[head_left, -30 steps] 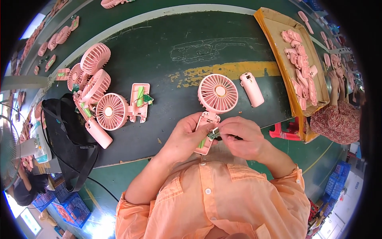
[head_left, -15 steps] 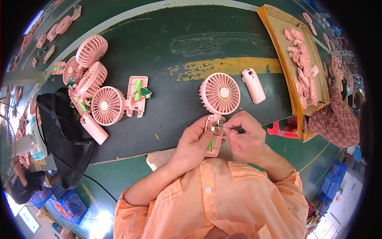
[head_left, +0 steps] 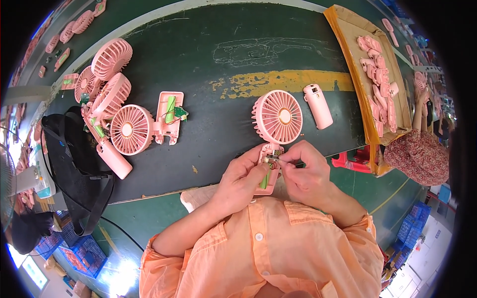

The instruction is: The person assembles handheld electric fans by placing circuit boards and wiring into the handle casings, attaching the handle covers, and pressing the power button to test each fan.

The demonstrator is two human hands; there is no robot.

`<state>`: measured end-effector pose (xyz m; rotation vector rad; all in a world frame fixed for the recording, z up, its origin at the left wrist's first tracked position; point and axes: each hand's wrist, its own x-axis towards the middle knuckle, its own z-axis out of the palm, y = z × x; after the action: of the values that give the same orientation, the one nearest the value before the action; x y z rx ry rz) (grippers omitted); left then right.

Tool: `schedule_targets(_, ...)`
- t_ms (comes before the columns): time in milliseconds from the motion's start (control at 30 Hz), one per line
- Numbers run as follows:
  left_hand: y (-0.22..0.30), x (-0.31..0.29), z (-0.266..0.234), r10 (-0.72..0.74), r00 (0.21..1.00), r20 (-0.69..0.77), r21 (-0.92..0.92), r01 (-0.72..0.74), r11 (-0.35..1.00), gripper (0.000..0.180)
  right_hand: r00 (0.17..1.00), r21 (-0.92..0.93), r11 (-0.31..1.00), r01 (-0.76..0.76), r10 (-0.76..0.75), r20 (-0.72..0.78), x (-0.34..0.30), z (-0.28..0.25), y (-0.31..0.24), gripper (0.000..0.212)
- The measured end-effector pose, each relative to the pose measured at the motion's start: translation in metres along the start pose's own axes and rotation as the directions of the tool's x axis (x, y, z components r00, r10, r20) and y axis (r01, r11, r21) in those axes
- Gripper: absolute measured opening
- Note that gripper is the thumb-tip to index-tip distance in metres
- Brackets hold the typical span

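A pink handheld fan lies at the table's near edge, its handle without a cover. Inside the handle show a small circuit board and a green battery. My left hand grips this handle from the left, thumb over its edge. My right hand is closed in a pinch beside the circuit board; something thin and dark seems to stick out of its fingertips, too small to name. Beyond the right hand lies a loose pink handle cover.
Several pink fans and an opened handle with a battery lie on the left, by a black bag. A cardboard tray of pink parts stands at the right. Past it sits another person in a patterned sleeve.
The fan's head has shifted slightly to the right. Both hands stay at the handle, with the right fingertips still at the circuit board.
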<state>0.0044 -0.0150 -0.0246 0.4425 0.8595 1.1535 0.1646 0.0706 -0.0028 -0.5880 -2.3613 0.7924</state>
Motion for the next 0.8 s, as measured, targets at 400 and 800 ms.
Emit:
schedule_targets(400, 0.001, 0.002, -0.003, -0.003, 0.999, -0.04, 0.093, 0.007, 0.996, 0.033, 0.997, -0.001, 0.999, 0.044, -0.044, 0.059, 0.005, 0.009, 0.01, 0.015)
schedule_targets(800, 0.003, 0.006, 0.011, -0.067, 0.985, -0.158, -0.089, 0.053, 0.995, 0.025, 0.988, 0.027, 0.988, 0.155, -0.154, -0.012, 0.003, -0.002, 0.031, 0.014)
